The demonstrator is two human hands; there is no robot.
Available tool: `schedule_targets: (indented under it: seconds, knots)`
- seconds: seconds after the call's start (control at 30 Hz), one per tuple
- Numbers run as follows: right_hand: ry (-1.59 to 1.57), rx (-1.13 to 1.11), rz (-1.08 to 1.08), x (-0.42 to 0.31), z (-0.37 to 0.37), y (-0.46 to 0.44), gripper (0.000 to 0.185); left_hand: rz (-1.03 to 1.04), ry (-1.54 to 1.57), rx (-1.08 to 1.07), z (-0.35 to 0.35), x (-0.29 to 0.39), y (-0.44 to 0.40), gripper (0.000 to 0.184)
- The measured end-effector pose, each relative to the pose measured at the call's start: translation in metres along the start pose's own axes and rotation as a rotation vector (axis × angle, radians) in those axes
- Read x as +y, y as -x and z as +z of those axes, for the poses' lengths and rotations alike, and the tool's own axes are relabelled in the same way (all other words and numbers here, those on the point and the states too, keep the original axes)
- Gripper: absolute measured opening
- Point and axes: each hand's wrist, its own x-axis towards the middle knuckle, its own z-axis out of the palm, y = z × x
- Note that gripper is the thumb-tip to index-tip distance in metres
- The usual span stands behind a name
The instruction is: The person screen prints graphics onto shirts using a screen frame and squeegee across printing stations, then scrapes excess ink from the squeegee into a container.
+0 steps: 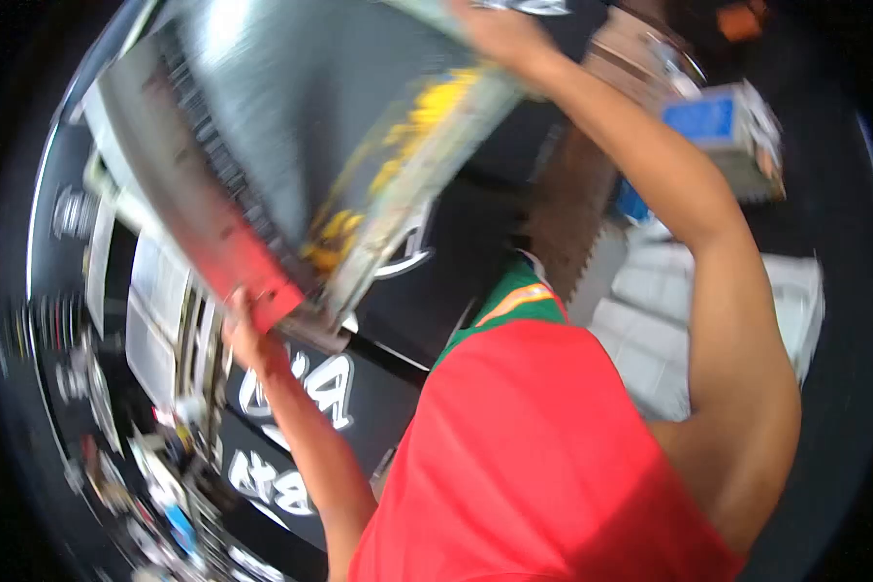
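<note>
A large screen-printing frame (398, 238) with a dark, glossy mesh (291, 107) fills the upper middle of the head view. Thick yellow ink (436, 102) is smeared along its right inner side. The lower left side is a pale band (179, 165) that turns red by the near corner. My left hand (247, 330) grips that red corner, thumb on top and the other fingers hidden below. At the far right corner, my right hand (504, 34) is closed around the frame, blurred by motion. Black sheets with white lettering (330, 388) show beneath and beside it.
Stacked white wrapped packs (640, 339) lie on the right. Beyond them stands a box with a blue label (698, 118). Cluttered shelves or racks (165, 485) run down the left, blurred. A brown board edge (577, 209) is right of the frame.
</note>
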Motion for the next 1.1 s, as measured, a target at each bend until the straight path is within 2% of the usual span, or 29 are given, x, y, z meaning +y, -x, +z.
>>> schedule_targets:
  seconds: [0.03, 0.07, 0.1, 0.13, 0.17, 0.2, 0.23, 0.27, 0.3, 0.33, 0.37, 0.43, 0.6, 0.73, 0.9, 0.97, 1.07, 1.1]
  knots:
    - [0.056, 0.001, -0.079, 0.015, 0.002, -0.013, 0.092, 0.015, -0.019, -0.036, -0.001, -0.005, 0.005, 0.032]
    - [0.097, 0.149, -0.152, 0.038, 0.01, -0.031, 0.094, 0.066, -0.172, -0.026, 0.009, -0.003, 0.016, 0.03]
    - [0.094, 0.094, -0.042, 0.058, 0.004, -0.051, 0.091, -0.008, -0.136, 0.017, 0.034, 0.016, 0.036, 0.028]
    - [0.035, 0.106, -0.02, 0.069, -0.001, -0.061, 0.088, 0.045, -0.247, 0.003, 0.045, 0.015, 0.045, 0.029]
    - [-0.048, 0.116, 0.008, 0.084, -0.01, -0.057, 0.085, -0.092, -0.239, -0.019, 0.063, 0.034, 0.06, 0.028]
    - [-0.137, 0.12, 0.032, 0.099, -0.024, -0.059, 0.082, -0.06, -0.143, -0.104, 0.071, 0.023, 0.065, 0.031]
    - [-0.22, 0.126, 0.047, 0.116, -0.037, -0.061, 0.079, 0.055, -0.15, -0.084, 0.079, -0.004, 0.07, 0.027]
    - [-0.287, 0.117, 0.066, 0.122, -0.053, -0.058, 0.077, -0.062, -0.213, -0.13, 0.092, 0.002, 0.079, 0.029]
    - [-0.174, 0.151, -0.055, 0.233, -0.098, -0.155, 0.083, -0.007, -0.237, -0.02, 0.111, -0.002, 0.091, 0.037]
    - [-0.094, 0.276, -0.1, 0.176, -0.092, -0.095, 0.087, 0.104, -0.206, 0.067, 0.139, -0.034, 0.094, 0.047]
    - [-0.097, 0.283, -0.055, 0.185, -0.107, -0.095, 0.089, 0.178, -0.336, 0.144, 0.164, -0.043, 0.097, 0.051]
    - [-0.118, 0.295, 0.029, 0.205, -0.133, -0.103, 0.092, 0.086, -0.156, 0.068, 0.197, -0.059, 0.105, 0.054]
    - [-0.2, 0.2, 0.13, 0.254, -0.154, -0.127, 0.092, 0.01, -0.184, 0.103, 0.292, -0.081, 0.127, 0.056]
    - [-0.184, 0.136, 0.184, 0.266, -0.151, -0.162, 0.092, -0.028, -0.184, 0.158, 0.341, -0.117, 0.101, 0.057]
    - [-0.211, 0.053, 0.203, 0.278, -0.157, -0.184, 0.093, -0.009, -0.26, 0.144, 0.34, -0.112, 0.115, 0.054]
    - [-0.225, -0.007, 0.202, 0.278, -0.157, -0.19, 0.093, -0.016, -0.295, 0.203, 0.336, -0.101, 0.129, 0.052]
    - [-0.213, -0.113, 0.167, 0.266, -0.139, -0.189, 0.093, -0.137, -0.375, 0.224, 0.317, -0.085, 0.152, 0.048]
    - [-0.158, -0.104, 0.145, 0.262, -0.116, -0.182, 0.094, -0.164, -0.463, 0.259, 0.305, -0.086, 0.151, 0.054]
